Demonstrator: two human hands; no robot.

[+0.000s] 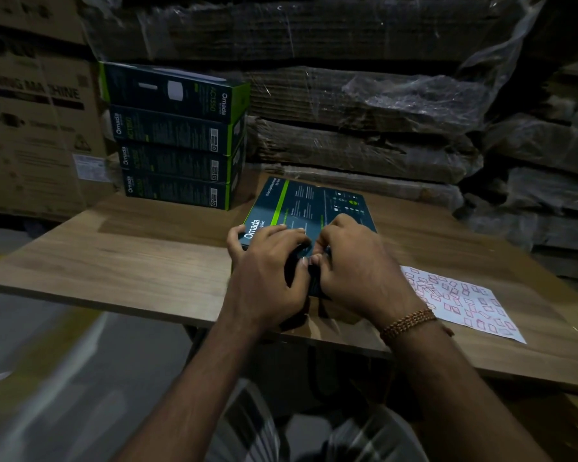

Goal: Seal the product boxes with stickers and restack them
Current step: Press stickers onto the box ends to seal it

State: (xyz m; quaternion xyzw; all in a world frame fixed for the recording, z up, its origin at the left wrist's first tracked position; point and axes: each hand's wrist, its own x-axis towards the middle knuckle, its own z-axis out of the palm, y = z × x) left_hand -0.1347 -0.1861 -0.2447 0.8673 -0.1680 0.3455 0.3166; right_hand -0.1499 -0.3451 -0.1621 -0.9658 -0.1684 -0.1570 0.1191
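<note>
The product box (309,208) lies flat on the table (131,261), its near edge gripped by left hand (267,271) and right hand (351,268).

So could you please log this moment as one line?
both hands at flat box near edge | sticker sheet right | box stack back left

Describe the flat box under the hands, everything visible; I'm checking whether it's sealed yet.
The flat box is dark teal printed cardboard with a bright green stripe and white "Omada" lettering. It lies flat on the wooden table, turned at an angle, in front of the stack of boxes. The left hand grips its near left corner; the right hand pinches at the near edge. The hands hide that edge, so no sticker or seal can be seen.
</note>
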